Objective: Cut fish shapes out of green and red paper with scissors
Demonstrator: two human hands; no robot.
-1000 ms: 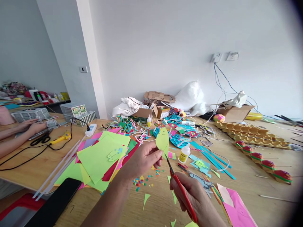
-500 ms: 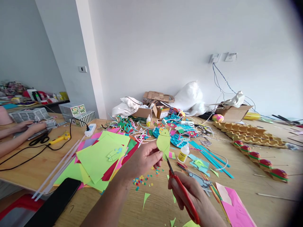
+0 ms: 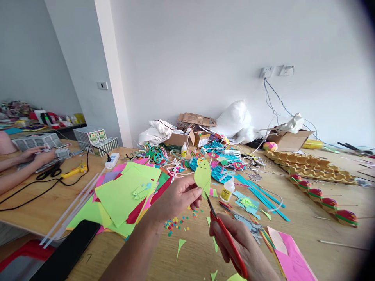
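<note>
A light green paper cutout (image 3: 202, 174) with a drawn eye and a curved line is pinched at its lower left by my left hand (image 3: 185, 196). My right hand (image 3: 234, 242) is closed round the red handles of a pair of scissors (image 3: 228, 242). The blades point up and away, their tips at the lower edge of the cutout. Behind the scissors stands a small white glue bottle (image 3: 227, 189) with a yellow label. Green paper scraps (image 3: 180, 246) and small coloured paper dots (image 3: 175, 224) lie on the wooden table below my hands.
Coloured paper sheets (image 3: 117, 195) and a black phone (image 3: 68, 249) are on the left. Egg cartons (image 3: 310, 167), blue strips (image 3: 263, 197) and pink paper (image 3: 293, 255) lie right. Boxes (image 3: 178, 139) line the wall. Another person's hands (image 3: 43, 156) work at far left.
My hands and the cutout have hardly moved; the scissors have shifted very slightly. At far left, the other person's hands have moved a little and now hold up a small piece.
</note>
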